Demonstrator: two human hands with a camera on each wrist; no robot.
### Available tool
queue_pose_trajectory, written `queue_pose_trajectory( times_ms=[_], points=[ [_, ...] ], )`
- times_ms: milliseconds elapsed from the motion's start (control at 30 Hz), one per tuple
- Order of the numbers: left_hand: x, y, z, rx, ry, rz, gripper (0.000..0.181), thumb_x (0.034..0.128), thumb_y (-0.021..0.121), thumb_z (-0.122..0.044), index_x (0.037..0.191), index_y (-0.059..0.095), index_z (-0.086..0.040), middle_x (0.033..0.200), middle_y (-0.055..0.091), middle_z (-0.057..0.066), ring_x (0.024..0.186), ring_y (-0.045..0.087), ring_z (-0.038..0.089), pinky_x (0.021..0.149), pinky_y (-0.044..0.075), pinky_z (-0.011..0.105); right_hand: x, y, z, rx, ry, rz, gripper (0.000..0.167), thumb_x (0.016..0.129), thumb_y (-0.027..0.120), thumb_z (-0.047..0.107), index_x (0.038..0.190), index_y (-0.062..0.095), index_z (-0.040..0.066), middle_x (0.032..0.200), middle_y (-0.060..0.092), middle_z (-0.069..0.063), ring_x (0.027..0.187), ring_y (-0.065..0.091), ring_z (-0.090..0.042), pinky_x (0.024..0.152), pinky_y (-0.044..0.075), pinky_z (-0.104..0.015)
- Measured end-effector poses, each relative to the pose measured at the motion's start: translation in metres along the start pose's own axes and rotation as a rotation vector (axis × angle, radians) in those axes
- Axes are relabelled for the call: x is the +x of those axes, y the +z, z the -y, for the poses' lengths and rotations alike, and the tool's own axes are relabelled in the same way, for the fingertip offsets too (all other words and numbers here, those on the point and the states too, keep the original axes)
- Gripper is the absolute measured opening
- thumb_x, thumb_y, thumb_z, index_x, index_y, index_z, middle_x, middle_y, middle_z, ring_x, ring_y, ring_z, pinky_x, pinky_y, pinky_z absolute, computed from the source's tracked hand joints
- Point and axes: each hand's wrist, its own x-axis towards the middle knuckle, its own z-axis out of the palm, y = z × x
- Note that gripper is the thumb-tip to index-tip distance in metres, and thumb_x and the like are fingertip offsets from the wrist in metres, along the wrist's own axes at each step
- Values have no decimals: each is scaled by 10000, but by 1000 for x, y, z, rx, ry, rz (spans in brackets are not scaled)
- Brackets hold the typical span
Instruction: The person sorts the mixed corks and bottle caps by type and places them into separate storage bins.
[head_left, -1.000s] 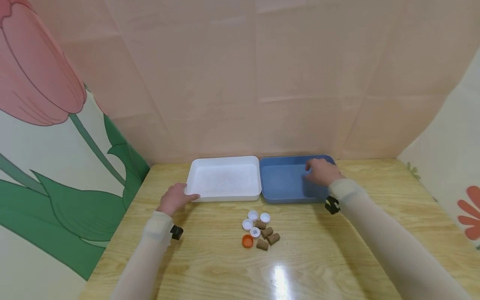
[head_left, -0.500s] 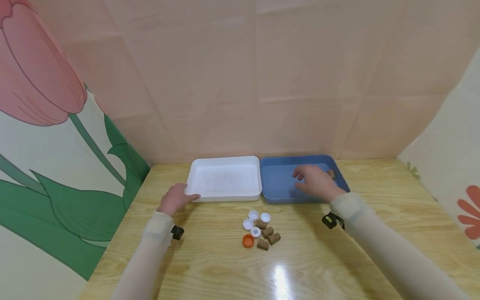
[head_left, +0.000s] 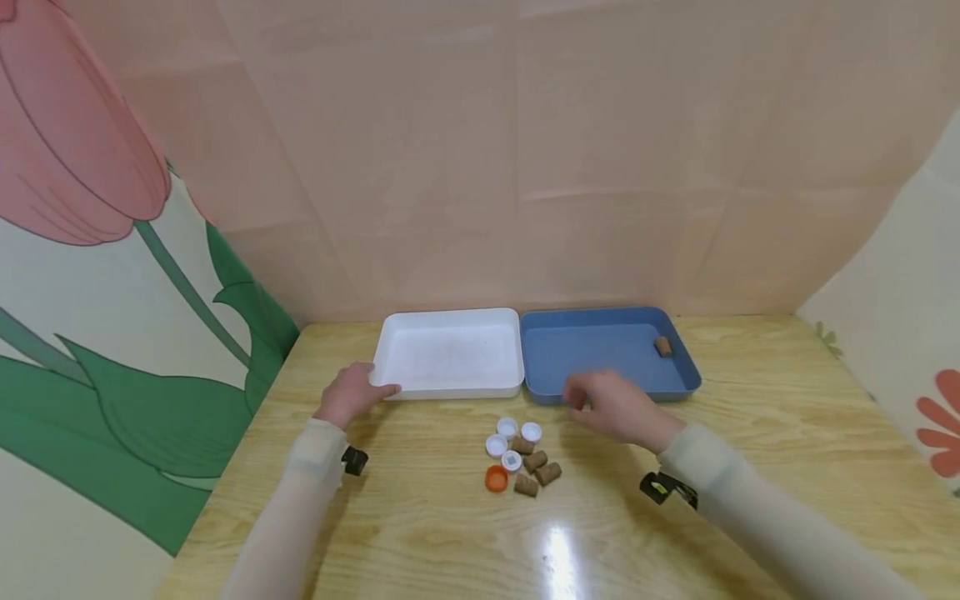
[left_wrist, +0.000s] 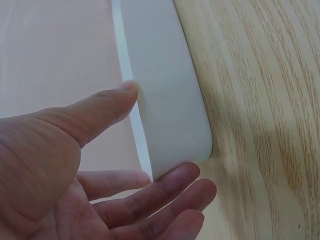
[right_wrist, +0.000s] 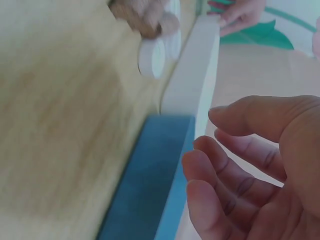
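At its near left corner, the white tray [head_left: 450, 392] is held by my left hand [head_left: 349, 395]; in the left wrist view the thumb lies on the rim and the fingertips are at the corner. Over the near rim of the blue tray [head_left: 540, 317], my right hand [head_left: 618, 408] hovers with loosely bent fingers and nothing between them. One cork [head_left: 663, 347] lies in the blue tray at its right side. On the table in front, several corks [head_left: 548, 473] lie beside several white bottle caps [head_left: 497, 446] and an orange bottle cap [head_left: 497, 478].
The two trays stand side by side at the back of the wooden table [head_left: 420, 517], near a pink cloth backdrop [head_left: 450, 167]. A flower-print cloth [head_left: 247, 333] hangs at the left and another at the right.
My right hand has come out of the blue tray, moving left and toward me, and the cork in that tray has come into view. My left hand has stayed at the white tray's corner.
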Motion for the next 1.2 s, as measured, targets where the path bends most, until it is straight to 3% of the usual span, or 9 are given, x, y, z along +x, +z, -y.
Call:
queue_pose_trajectory(
  times_ms=[267, 467, 633, 1200],
  points=[
    [1, -2, -2, -3, -5, -7, 583, 903, 719, -405, 1274, 619, 33, 1139, 675, 160, 885, 563, 260, 808, 486, 442, -11, 14, 11, 28, -22, 102, 139, 854, 748, 106, 824, 644, 193, 772, 605, 142, 688, 523, -24, 670, 480, -298],
    [3, 0, 0, 10, -1, -2, 614, 900, 720, -419, 1294, 606, 37, 1206, 661, 190, 921, 570, 271, 842, 492, 464, -16, 27, 15, 49, -49, 164, 148, 841, 786, 208, 825, 640, 232, 804, 621, 122, 725, 569, -85, 644, 470, -257],
    [3, 1, 2, 11, 2, -2, 627, 896, 722, -423, 1306, 599, 36, 1245, 650, 203, 950, 579, 279, 868, 490, 482, -19, 34, 20, 47, -67, 182, 151, 819, 800, 225, 837, 650, 219, 830, 628, 94, 768, 583, -121, 678, 478, -265],
    [1, 1, 1, -7, 0, 0, 567, 905, 718, -400, 1257, 623, 33, 1143, 679, 165, 887, 574, 258, 831, 493, 463, -22, 43, 24, 23, -92, 208, 220, 763, 817, 165, 838, 623, 236, 837, 603, 118, 761, 542, -74, 655, 466, -253]
  ],
)
